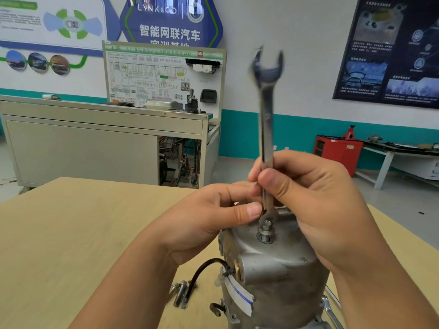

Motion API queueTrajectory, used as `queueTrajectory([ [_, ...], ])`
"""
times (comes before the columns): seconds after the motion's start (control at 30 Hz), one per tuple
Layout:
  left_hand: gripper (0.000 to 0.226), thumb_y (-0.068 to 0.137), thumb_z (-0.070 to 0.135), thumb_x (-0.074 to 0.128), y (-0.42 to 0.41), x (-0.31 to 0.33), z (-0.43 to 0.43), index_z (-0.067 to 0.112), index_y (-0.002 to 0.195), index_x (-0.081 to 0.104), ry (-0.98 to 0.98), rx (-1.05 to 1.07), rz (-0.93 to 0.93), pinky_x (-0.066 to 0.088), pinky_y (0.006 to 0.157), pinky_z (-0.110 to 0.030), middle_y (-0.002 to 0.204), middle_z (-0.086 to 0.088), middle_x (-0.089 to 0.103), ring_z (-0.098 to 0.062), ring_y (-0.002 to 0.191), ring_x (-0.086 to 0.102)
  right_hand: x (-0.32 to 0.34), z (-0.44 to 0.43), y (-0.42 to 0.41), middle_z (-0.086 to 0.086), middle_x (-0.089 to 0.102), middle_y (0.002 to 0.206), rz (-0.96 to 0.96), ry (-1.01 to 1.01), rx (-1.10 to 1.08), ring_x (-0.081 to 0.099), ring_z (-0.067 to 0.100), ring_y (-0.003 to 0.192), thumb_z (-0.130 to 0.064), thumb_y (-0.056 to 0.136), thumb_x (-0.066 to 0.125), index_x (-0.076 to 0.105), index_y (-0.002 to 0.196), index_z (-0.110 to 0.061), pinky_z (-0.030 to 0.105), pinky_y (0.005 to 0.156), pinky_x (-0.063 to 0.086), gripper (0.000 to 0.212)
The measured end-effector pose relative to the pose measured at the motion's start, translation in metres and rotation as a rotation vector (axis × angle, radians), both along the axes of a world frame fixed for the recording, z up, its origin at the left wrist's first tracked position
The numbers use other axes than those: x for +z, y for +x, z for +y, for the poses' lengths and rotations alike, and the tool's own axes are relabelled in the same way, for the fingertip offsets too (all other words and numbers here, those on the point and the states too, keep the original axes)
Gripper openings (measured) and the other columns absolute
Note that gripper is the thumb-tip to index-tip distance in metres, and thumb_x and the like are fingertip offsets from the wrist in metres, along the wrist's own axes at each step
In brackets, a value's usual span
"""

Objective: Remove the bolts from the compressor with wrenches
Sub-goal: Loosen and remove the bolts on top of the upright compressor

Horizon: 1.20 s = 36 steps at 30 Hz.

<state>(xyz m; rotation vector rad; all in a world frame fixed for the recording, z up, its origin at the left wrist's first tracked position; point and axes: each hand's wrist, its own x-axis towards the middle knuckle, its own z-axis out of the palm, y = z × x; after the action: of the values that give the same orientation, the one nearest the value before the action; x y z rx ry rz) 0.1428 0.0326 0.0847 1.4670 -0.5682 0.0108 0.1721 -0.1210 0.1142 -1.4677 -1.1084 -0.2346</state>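
Seating the lower end of the wrench (266, 119) squarely on the bolt (266, 230) looks to be the step in hand. The bolt stands proud of the top face of the compressor (280, 271), which stands upright on the worktop (83, 233). The right grip (316, 205) is closed round the wrench's shank, thumb across the front. The tool is nearly vertical and its open upper end is blurred. The left grip (209, 217) pinches the tool's lower end, thumb tip just beside the bolt. Whether the wrench is fully on the flats cannot be told.

To do this well, the left grip should steady the tool's head until it sits right down. The shank should then come nearer level, so the pull turns the bolt rather than levering off it. A half-seated wrench would likely slip and round the corners. One loose bolt (179, 293) lies on the worktop, near the compressor's base.
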Motion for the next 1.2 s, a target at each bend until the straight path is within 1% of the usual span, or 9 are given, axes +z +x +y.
queueTrajectory([
  [0.17, 0.024, 0.084, 0.009, 0.057, -0.002, -0.001, 0.001, 0.018, 0.098, 0.075, 0.034, -0.007, -0.002, 0.047, 0.086, -0.019, 0.103, 0.008, 0.070, -0.007, 0.104, 0.062, -0.001, 0.003, -0.002, -0.013, 0.067, 0.067, -0.013, -0.030, 0.025, 0.063, 0.000, 0.066, -0.025, 0.075, 0.061, 0.072, 0.074, -0.025, 0.010, 0.059, 0.047, 0.011],
  [0.33, 0.026, 0.084, 0.011, 0.052, -0.002, -0.001, -0.003, 0.017, 0.101, 0.071, 0.071, 0.027, -0.029, 0.046, 0.090, -0.023, 0.106, 0.000, 0.066, -0.012, 0.105, 0.060, -0.005, 0.001, 0.000, -0.012, 0.065, 0.066, 0.006, 0.032, 0.051, 0.060, -0.001, 0.065, -0.038, 0.073, 0.059, 0.071, 0.071, -0.032, 0.012, 0.060, 0.047, 0.014],
  [0.5, 0.012, 0.078, 0.015, 0.059, -0.002, 0.000, -0.006, 0.019, 0.080, 0.071, 0.098, 0.113, -0.054, 0.048, 0.087, -0.025, 0.088, 0.001, 0.064, -0.011, 0.089, 0.059, -0.009, -0.002, -0.001, -0.008, 0.063, 0.065, -0.013, 0.038, 0.051, 0.059, 0.002, 0.063, -0.035, 0.079, 0.060, 0.068, 0.076, -0.029, 0.013, 0.061, 0.047, 0.011],
  [0.67, 0.025, 0.067, 0.013, 0.069, -0.002, 0.004, -0.011, -0.005, 0.082, 0.060, 0.097, 0.245, -0.053, 0.040, 0.099, -0.053, 0.089, -0.019, 0.057, -0.026, 0.089, 0.054, -0.012, -0.001, -0.006, -0.004, 0.061, 0.068, -0.130, 0.063, -0.026, 0.060, 0.005, 0.068, -0.028, 0.090, 0.047, 0.061, 0.090, -0.028, 0.011, 0.070, 0.046, 0.014],
  [0.87, 0.021, 0.066, 0.014, 0.079, -0.004, 0.004, -0.014, 0.005, 0.066, 0.060, 0.059, 0.245, -0.062, 0.048, 0.085, -0.030, 0.080, -0.007, 0.060, -0.018, 0.082, 0.059, -0.011, -0.001, -0.003, -0.004, 0.064, 0.067, -0.066, 0.177, -0.030, 0.063, 0.007, 0.065, -0.032, 0.089, 0.047, 0.062, 0.083, -0.031, 0.016, 0.068, 0.049, 0.016],
  [0.93, 0.028, 0.074, 0.016, 0.070, -0.002, 0.001, -0.011, -0.009, 0.085, 0.062, 0.084, 0.208, -0.067, 0.047, 0.092, -0.031, 0.093, -0.015, 0.064, -0.023, 0.094, 0.063, -0.010, -0.002, -0.001, -0.002, 0.064, 0.065, 0.008, 0.178, 0.026, 0.063, 0.011, 0.064, -0.036, 0.086, 0.048, 0.063, 0.080, -0.033, 0.019, 0.065, 0.050, 0.017],
  [1.03, 0.033, 0.082, 0.020, 0.056, -0.002, 0.000, -0.010, 0.000, 0.106, 0.068, 0.108, 0.139, -0.062, 0.045, 0.101, -0.032, 0.117, -0.017, 0.064, -0.023, 0.114, 0.059, -0.011, -0.002, 0.001, 0.004, 0.061, 0.063, 0.105, 0.187, 0.053, 0.060, 0.016, 0.061, -0.040, 0.081, 0.050, 0.065, 0.077, -0.031, 0.022, 0.057, 0.050, 0.017],
  [1.13, 0.027, 0.083, 0.021, 0.054, -0.003, 0.002, -0.011, 0.005, 0.095, 0.072, 0.064, 0.117, -0.016, 0.047, 0.092, -0.023, 0.109, -0.009, 0.066, -0.016, 0.105, 0.061, -0.010, -0.001, 0.001, 0.023, 0.049, 0.064, 0.150, 0.181, 0.025, 0.045, 0.032, 0.057, -0.040, 0.081, 0.051, 0.065, 0.074, -0.031, 0.018, 0.044, 0.041, 0.019],
  [1.2, 0.022, 0.080, 0.020, 0.058, -0.002, 0.001, -0.012, 0.011, 0.085, 0.076, 0.061, 0.164, -0.019, 0.049, 0.087, -0.022, 0.100, -0.005, 0.067, -0.013, 0.097, 0.063, -0.010, -0.001, 0.002, 0.009, 0.056, 0.059, 0.142, 0.165, 0.036, 0.053, 0.022, 0.057, -0.036, 0.085, 0.047, 0.064, 0.074, -0.032, 0.018, 0.045, 0.040, 0.021],
])
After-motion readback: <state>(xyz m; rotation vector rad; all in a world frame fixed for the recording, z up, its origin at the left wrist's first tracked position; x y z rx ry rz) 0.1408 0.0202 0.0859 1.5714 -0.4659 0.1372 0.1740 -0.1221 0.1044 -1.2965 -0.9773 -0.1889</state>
